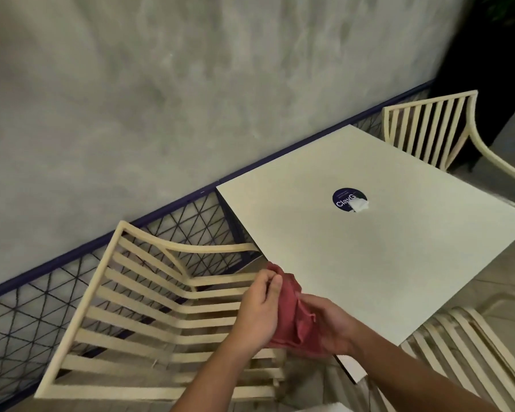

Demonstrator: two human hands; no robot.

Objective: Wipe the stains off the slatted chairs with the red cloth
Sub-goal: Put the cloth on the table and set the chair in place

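A red cloth (292, 316) hangs bunched between both my hands, above the seat edge of a cream slatted chair (131, 310). My left hand (259, 310) pinches the cloth's upper corner with fingers and thumb. My right hand (327, 325) grips its lower part, fingers curled under the fabric. The cloth hovers beside the near corner of the table and is not touching the chair slats. A second slatted chair (422, 129) stands at the table's far end. Part of a third chair (464, 349) shows at the lower right.
A square cream table (399, 263) carries a round dark sticker (347, 199) with a scrap of white paper (359, 205) on it. A dark mesh railing (27, 304) runs along the grey wall behind the near chair.
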